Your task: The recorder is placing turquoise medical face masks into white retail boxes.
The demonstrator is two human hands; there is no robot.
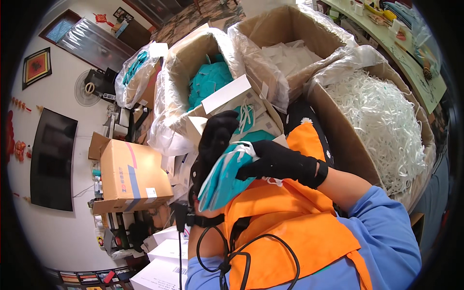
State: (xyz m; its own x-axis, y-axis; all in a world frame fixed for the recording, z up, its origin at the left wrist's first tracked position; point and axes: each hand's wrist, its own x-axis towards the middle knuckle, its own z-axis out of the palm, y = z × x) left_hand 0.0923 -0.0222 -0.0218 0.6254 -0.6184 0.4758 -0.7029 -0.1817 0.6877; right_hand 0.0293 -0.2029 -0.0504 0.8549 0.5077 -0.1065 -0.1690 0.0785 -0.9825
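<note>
A thick stack of folded teal face masks (224, 176) with white ear loops is tilted between my two black-gloved hands, just above my lap. My right hand (278, 162) grips it from the right, thumb in front and fingers behind the loops. My left hand (216, 137) is bent round its left side, with the fingers curled toward a small open white carton (227, 96); the stack hides part of that palm. Inside the carton, more teal masks with white loops (245, 118) lie beside pale inner flaps.
Plastic-lined cartons stand ahead: one holds teal masks (210, 79), one flat white pieces (292, 55), and one on the right white strips (379, 125). A brown carton (133, 176) sits left, with white boxes (162, 270) below it. A black cable (246, 253) loops over my orange apron (290, 227).
</note>
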